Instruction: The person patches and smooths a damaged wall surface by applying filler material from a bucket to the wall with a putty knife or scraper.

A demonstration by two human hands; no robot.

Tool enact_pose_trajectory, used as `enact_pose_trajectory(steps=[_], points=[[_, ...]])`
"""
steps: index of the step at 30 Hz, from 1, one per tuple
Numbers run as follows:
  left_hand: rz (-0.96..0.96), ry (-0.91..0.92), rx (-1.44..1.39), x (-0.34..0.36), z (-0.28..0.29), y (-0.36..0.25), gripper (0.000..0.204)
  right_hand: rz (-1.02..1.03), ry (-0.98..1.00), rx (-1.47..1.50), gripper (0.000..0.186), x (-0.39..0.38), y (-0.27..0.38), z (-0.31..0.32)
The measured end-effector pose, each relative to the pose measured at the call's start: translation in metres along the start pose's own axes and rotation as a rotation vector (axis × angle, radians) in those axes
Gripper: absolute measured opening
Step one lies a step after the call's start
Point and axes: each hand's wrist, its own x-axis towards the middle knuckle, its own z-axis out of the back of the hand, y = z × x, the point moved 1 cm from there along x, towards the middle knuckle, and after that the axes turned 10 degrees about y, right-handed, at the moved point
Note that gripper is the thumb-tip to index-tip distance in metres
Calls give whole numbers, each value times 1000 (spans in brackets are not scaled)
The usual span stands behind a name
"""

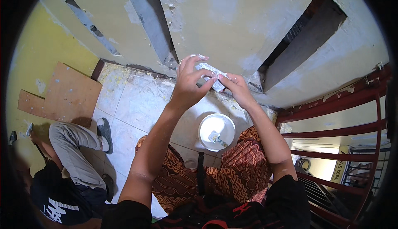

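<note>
My left hand (pixel 190 80) and my right hand (pixel 236 87) are raised together in front of the pale yellow wall (pixel 215 18). Both grip a flat, putty-smeared scraper blade (pixel 209 72) between them; the left fingers wrap its upper end, the right fingers pinch its lower end. Below my hands, on the tiled floor (pixel 137 104), stands a white bucket (pixel 216 131) of white filler with a small tool lying in it. My knees in patterned brown-orange cloth (pixel 236 167) frame the bucket.
The wall has grey patched strips (pixel 151 22) and a dark slot opening (pixel 298 42). Another person crouches at lower left (pixel 70 171) beside a plywood board (pixel 66 94). A red metal railing (pixel 340 125) runs along the right.
</note>
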Motion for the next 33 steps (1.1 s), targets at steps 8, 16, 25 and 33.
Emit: enact_pose_trajectory(steps=[8, 16, 25, 33], points=[[28, 29, 8, -1, 1, -2, 14, -30, -1, 139, 36, 2, -5, -7], [11, -5, 7, -2, -1, 1, 14, -30, 2, 203, 39, 5, -6, -2], [51, -72, -14, -2, 0, 0, 15, -34, 22, 190, 39, 7, 2, -14], [69, -59, -26, -9, 2, 5, 13, -27, 19, 110, 34, 11, -16, -12]])
